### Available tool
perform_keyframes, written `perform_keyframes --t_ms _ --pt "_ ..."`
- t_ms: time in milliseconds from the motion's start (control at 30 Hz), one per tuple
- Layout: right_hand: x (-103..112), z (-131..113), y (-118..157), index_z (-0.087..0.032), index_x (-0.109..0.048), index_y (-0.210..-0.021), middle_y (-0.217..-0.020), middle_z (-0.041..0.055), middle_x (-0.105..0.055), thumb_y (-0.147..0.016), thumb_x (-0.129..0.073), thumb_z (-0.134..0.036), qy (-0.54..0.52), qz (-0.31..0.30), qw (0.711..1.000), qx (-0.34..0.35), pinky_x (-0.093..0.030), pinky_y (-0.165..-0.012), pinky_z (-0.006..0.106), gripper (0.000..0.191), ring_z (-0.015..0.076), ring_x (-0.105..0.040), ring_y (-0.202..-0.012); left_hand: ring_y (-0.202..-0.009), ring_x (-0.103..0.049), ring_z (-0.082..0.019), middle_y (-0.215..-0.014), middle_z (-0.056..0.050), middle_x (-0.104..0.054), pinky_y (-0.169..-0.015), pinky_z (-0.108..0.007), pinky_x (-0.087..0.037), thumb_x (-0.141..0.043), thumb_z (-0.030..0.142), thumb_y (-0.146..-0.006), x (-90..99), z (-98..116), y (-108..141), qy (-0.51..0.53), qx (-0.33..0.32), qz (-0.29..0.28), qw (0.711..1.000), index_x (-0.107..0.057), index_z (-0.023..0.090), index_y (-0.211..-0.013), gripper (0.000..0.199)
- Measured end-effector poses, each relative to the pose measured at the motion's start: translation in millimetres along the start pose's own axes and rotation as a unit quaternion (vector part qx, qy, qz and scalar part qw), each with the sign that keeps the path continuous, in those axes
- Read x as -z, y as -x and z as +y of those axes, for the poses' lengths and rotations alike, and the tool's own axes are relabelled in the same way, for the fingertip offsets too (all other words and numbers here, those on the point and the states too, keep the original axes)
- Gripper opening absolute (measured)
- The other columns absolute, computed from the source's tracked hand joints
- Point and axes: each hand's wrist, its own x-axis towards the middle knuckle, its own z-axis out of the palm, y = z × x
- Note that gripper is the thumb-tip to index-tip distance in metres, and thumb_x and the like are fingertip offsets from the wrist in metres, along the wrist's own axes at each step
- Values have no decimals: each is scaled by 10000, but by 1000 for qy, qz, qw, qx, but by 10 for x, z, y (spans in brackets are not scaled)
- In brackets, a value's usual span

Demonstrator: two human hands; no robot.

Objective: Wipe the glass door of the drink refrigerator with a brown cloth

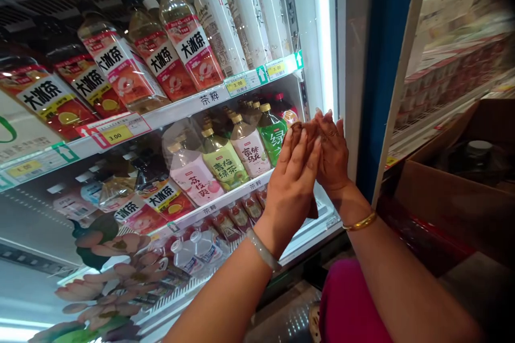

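Left hand and right hand partly block fridge bottles
Fingers nearly straight by brown cloth, grip's hold unclear; cardboard box at right

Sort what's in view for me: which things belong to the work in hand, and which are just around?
In hand:
- brown cloth-like item, at the left hand and right hand
- lit drinks cooler before them; contact with its glass is unclear

Just around:
- bottled drinks
- price labels
- cardboard box, right
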Motion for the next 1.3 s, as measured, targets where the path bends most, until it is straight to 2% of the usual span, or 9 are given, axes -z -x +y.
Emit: perform_keyframes --t_ms 133,300,500,667,767,867,1033,1200,1300 --pt "-27 5 17 -375 -245 -1666 -1652 13 -473 -1106 -376 -318 -3 9 1000 -28 -220 -1361 516 578 207 -352 -1585 -1657 -86 -304 -1783 -131 -166 -1355 -560 -243 -455 115 -1046 -84 89 -20 -6 28 30 999 -178 165 -1685 699" --pt "30 7 11 -441 -347 -1618 -1672 -69 -434 -1112 -345 -369 -46 -2 998 -41 -216 -1370 494 511 184 -321 -1596 -1651 -95 -318 -1774 -131 -201 -1313 -587 -330 -474 85 -1019 -54 132 250 27 18 -46 998 -174 175 -1687 737" --pt "73 16 -16 -415 -381 -1607 -1685 -66 -410 -1113 -289 -371 -55 21 995 -81 -232 -1352 559 504 205 -289 -1612 -1653 -32 -276 -1800 -49 -82 -1358 -563 -215 -421 151 -1071 -36 63 -124 27 42 14 999 -52 284 -1702 743" --pt "129 256 69 -374 -431 -1592 -1681 -30 -424 -1113 -263 -433 -68 38 991 -111 -223 -1349 568 512 243 -313 -1605 -1645 -11 -295 -1789 -131 -130 -1345 -529 -285 -416 56 -1020 -361 301 130 21 32 -43 998 -175 133 -1674 701" --pt "166 364 130 -359 -463 -1576 -1673 -2 -440 -1106 -284 -481 -71 31 991 -112 -209 -1343 592 518 265 -316 -1604 -1643 -20 -295 -1761 -169 -227 -1335 -516 -312 -445 30 -993 -418 346 311 26 4 -76 997 -283 84 -1629 659" --pt "158 354 151 -330 -489 -1563 -1657 18 -463 -1103 -265 -512 -46 39 990 -129 -216 -1335 611 542 265 -328 -1599 -1644 -16 -278 -1771 -147 -197 -1335 -538 -305 -440 77 -1020 -351 284 234 31 4 -83 996 -194 125 -1665 692" --pt "108 318 164 -379 -436 -1588 -1679 -26 -423 -1109 -333 -425 -43 59 991 -115 -206 -1352 585 492 233 -308 -1607 -1642 -4 -293 -1787 -125 -116 -1341 -584 -262 -413 103 -1046 -384 280 44 30 46 -25 998 -53 182 -1696 747" --pt "127 373 184 -411 -456 -1570 -1670 -62 -432 -1111 -349 -408 -64 51 989 -125 -217 -1364 556 471 221 -337 -1595 -1641 -18 -280 -1762 -160 -222 -1341 -553 -290 -399 65 -1034 -487 329 99 30 32 -48 998 -89 151 -1693 733" --pt "137 359 165 -387 -529 -1526 -1618 -31 -512 -1112 -336 -420 -78 69 983 -151 -259 -1360 507 458 207 -418 -1554 -1638 -24 -258 -1774 -128 -202 -1347 -550 -272 -349 135 -1073 -509 286 -12 36 15 -57 998 51 219 -1694 743"
